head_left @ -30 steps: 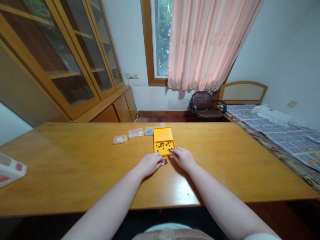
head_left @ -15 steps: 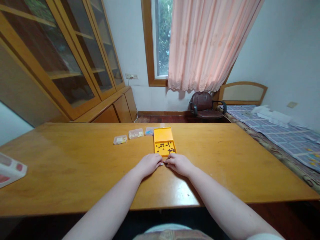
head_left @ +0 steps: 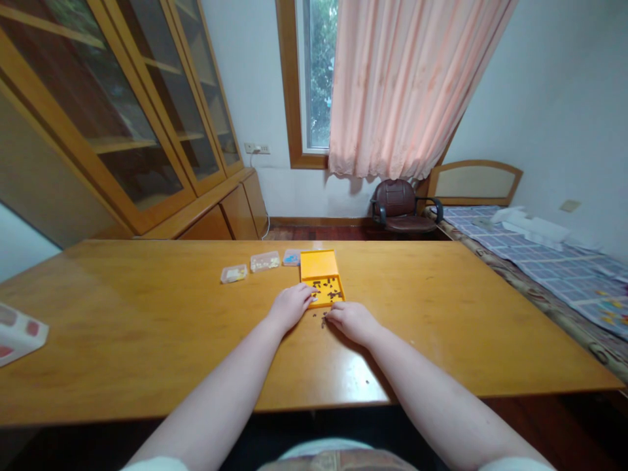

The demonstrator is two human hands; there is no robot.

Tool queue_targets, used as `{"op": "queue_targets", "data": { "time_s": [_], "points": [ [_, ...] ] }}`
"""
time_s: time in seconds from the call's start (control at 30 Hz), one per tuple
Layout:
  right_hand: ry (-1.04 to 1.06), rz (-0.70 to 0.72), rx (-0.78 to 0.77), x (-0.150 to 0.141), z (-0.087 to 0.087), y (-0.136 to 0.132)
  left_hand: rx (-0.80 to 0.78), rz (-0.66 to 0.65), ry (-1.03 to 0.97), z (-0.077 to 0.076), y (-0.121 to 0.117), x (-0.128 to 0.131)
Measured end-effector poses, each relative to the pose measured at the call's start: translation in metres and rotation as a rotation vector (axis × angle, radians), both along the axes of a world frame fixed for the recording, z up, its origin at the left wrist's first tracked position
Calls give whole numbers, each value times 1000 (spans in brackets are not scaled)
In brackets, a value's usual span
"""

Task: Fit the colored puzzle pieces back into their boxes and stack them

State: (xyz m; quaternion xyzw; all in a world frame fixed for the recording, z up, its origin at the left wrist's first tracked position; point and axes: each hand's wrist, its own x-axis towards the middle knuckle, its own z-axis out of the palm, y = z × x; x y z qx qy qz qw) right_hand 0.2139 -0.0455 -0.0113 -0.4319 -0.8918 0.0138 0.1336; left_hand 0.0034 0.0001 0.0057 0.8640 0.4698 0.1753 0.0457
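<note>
**Q:** What's just changed w/ the hands?

**A:** L hand [head_left: 289, 307] has been moved fwd & apart from R hand [head_left: 352, 322], so a gap is now left betw. them.

**Q:** Hand states?

**A:** L fingertips [head_left: 308, 296] are rested at near-left edge of orange tray [head_left: 318, 263]. No grasp is seen, but a tiny piece held can't be ruled out. R hand is kept low, fingers curled, not clenched; grasp can't be told.

**Q:** Where are the pieces?

**A:** Dark pieces [head_left: 326, 288] are spread in tray's near half, just ahead of R hand. Loose dark bits [head_left: 323, 319] are left on tabletop [head_left: 147, 307] betw. the hands. Small clear boxes [head_left: 265, 261] are set ahead of L hand.
</note>
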Motion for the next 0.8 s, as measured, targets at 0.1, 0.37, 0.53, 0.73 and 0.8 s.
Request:
{"op": "queue_targets", "data": {
  "time_s": [0.1,0.37,0.53,0.73,0.8],
  "points": [
    [19,-4,-14,0,-1,0,-9,-54,58,2,-10,-3],
    [164,-39,33,2,-7,3,-87,-10,260,11,-30,4],
    [452,-143,127,7,-7,14,-87,-90,304,12,-32,7],
    [346,-142,56,14,-3,14,-54,-107,308,9,-32,6],
    [256,-96,20,11,-1,10,-35,-113,266,9,-30,5]
  ]
}}
